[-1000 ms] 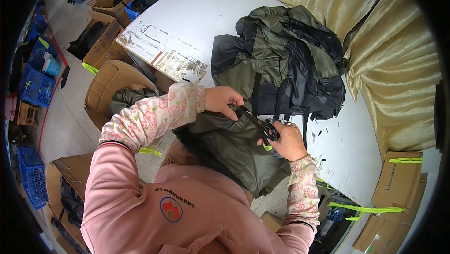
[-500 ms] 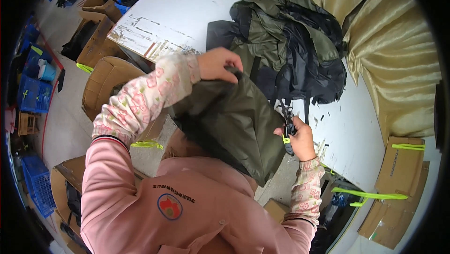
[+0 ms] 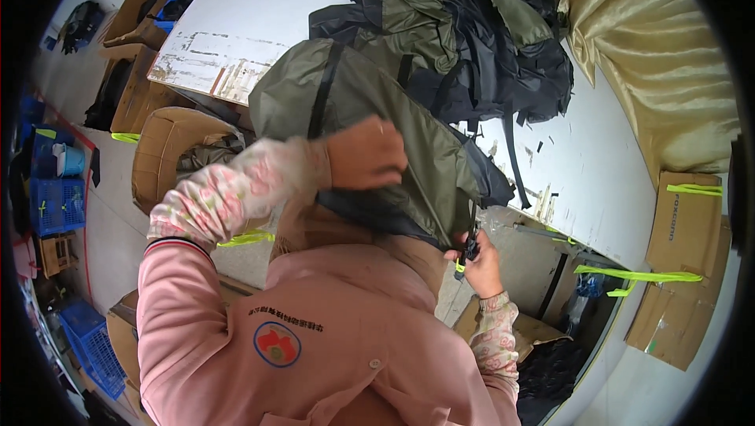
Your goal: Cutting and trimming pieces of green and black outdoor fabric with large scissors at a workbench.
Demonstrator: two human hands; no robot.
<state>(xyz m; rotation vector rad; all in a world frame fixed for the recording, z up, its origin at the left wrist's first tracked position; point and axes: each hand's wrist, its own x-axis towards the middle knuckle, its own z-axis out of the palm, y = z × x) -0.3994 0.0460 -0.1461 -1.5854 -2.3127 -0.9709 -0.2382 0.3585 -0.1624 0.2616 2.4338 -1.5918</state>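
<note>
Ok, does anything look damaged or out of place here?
Yes: the white table looks damaged, its top worn to ragged brownish patches near the edge left of the olive cloth, unlike the smoother surface beyond. Small dark scraps also lie loose on its right side.

Olive cloth (image 3: 425, 155) — smooth, faintly glossy; gold curtain (image 3: 653, 56) — shiny, satin-like.

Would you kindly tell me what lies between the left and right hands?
In the head view, olive-green fabric fills most of that stretch from the left hand, with dark scissors in the right hand.
</note>
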